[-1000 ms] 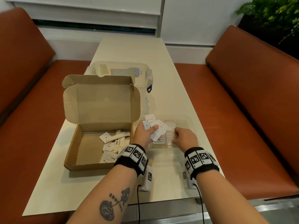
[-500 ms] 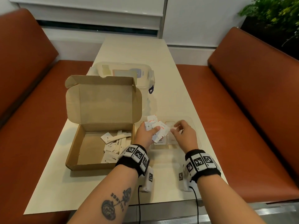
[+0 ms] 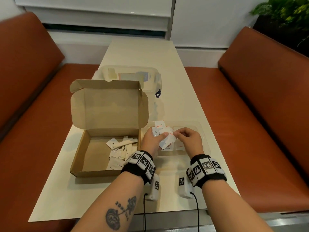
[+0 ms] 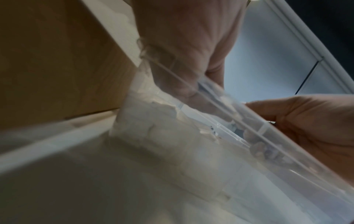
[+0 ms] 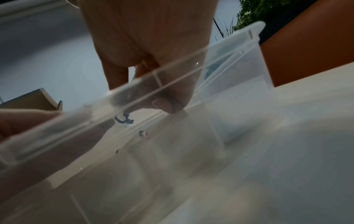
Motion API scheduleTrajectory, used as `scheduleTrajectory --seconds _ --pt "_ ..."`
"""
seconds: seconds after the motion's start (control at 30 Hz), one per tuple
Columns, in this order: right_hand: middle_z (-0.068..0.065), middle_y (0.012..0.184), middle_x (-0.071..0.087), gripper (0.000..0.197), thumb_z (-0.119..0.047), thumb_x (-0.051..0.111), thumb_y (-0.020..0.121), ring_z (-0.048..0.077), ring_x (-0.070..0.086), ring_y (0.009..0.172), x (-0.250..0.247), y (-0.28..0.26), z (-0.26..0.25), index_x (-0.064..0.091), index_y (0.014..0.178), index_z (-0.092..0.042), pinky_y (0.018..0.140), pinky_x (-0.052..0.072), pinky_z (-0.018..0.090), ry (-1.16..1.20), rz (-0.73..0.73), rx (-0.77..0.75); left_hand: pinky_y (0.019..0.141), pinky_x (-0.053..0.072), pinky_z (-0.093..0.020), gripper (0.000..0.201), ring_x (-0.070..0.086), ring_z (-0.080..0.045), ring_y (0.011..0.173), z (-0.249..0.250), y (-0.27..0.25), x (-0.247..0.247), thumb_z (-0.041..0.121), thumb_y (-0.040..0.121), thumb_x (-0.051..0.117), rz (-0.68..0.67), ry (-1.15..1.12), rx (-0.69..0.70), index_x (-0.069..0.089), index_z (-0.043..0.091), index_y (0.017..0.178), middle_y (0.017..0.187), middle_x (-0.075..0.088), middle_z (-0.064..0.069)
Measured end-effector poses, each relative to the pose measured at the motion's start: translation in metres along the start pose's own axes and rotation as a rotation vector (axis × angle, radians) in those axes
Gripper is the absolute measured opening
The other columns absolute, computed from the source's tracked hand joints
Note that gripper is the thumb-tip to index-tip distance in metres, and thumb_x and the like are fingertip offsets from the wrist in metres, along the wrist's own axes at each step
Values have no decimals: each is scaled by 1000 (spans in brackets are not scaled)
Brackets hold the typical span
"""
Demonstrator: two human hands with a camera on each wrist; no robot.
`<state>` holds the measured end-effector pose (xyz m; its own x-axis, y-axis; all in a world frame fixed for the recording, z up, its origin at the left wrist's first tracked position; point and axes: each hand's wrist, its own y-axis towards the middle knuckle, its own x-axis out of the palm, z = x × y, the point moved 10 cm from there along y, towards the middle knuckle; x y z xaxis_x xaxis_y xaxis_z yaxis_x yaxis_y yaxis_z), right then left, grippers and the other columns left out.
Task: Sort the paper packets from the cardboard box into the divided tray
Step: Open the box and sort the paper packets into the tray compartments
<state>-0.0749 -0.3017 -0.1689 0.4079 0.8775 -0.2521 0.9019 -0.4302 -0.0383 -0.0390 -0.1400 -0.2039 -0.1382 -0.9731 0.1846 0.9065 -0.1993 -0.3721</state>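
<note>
Paper packets (image 3: 163, 134) are fanned in a loose white bunch at the centre of the head view, gripped in the left hand (image 3: 151, 141), whose thumb lies across their near face while the curled fingers back them from behind. That bunch sits above the left end of the divided tray (image 3: 204, 143), a clear plastic one lying on the desk (image 3: 175, 77) just right of the cardboard box (image 3: 93, 171). The right hand (image 3: 189, 139) is just beside the bunch, its fingers (image 3: 177, 135) bent and pinching the right edge of one white packet in it. A few flat packets lie in the tray compartments below the hands, one with red print near the right wrist.

The box stands open at centre left of the frame, its lid tipped up and back. More packets (image 3: 122, 151) are heaped against its right inner wall, small white squares mixed with long cream sticks; the left half of the box floor is bare cardboard.

Behind the box lid, toward the upper centre, stands a clear lidded container (image 3: 132, 72) with a dark blue clasp on its right side. Both wrists wear black bands with square black-and-white markers. The wrist views look through the tray's clear wall (image 4: 249, 121) and are blurred; each shows curled fingers above the rim.
</note>
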Motion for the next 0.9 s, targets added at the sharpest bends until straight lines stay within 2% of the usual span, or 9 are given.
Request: scheduleTrajectory --seconds 0.07,0.17,0.33,0.43,0.53,0.6,0.7,0.77,0.9 --pt "-2 68 66 9 -9 67 83 6 57 60 -6 0 2 67 74 -13 55 46 12 8 51 27 85 53 -56 28 65 -28 101 -1 0 -1 6 86 67 5 -7 -6 55 17 109 113 65 -9" --pt "5 69 65 9 -5 64 85 14 60 57 -15 -1 8 62 77 -8 58 52 23 142 129 120 85 53 -56 25 65 -30 102 -1 0 -2 5 86 66 14 -25 -10 57 17 106 112 66 -11" --pt "18 72 63 11 7 62 82 25 66 59 -4 -10 6 55 80 -1 55 56 24 343 85 202 86 54 -53 29 67 -30 99 1 -2 0 8 86 67 9 -34 4 57 14 112 112 67 -11" --pt "14 70 63 13 5 65 81 20 64 57 2 -14 4 56 75 -3 56 55 23 230 96 183 86 55 -51 31 67 -29 100 2 -3 1 8 85 69 -6 -40 -1 56 15 112 112 67 -11" --pt "10 66 62 16 2 66 79 21 61 59 5 -17 7 56 70 -6 62 55 29 162 132 183 86 55 -46 35 66 -29 102 2 -4 1 5 84 69 -7 -31 0 56 12 115 112 67 -11" --pt "8 66 61 16 -2 68 79 21 59 61 8 -16 7 56 71 -7 61 54 31 124 109 176 90 53 -48 35 64 -30 104 3 -4 -2 2 83 68 9 -3 11 56 11 115 112 66 -12" --pt "3 78 60 16 -17 70 81 16 58 67 6 -5 -4 59 91 -12 60 49 27 -15 59 128 95 50 -51 35 63 -29 106 4 -3 -1 3 82 70 8 41 19 56 14 113 113 67 -11" --pt "3 79 59 20 -17 70 82 16 56 69 6 6 -15 64 100 -12 65 47 27 -122 -1 84 95 50 -51 35 64 -28 106 3 -3 1 5 82 71 -3 59 13 57 16 111 113 67 -9" --pt "4 74 65 5 -7 70 80 14 56 67 5 12 -24 69 84 -11 62 45 22 -166 -75 65 95 49 -52 36 63 -29 108 3 -3 1 4 82 70 -3 22 10 57 13 114 115 66 -11"
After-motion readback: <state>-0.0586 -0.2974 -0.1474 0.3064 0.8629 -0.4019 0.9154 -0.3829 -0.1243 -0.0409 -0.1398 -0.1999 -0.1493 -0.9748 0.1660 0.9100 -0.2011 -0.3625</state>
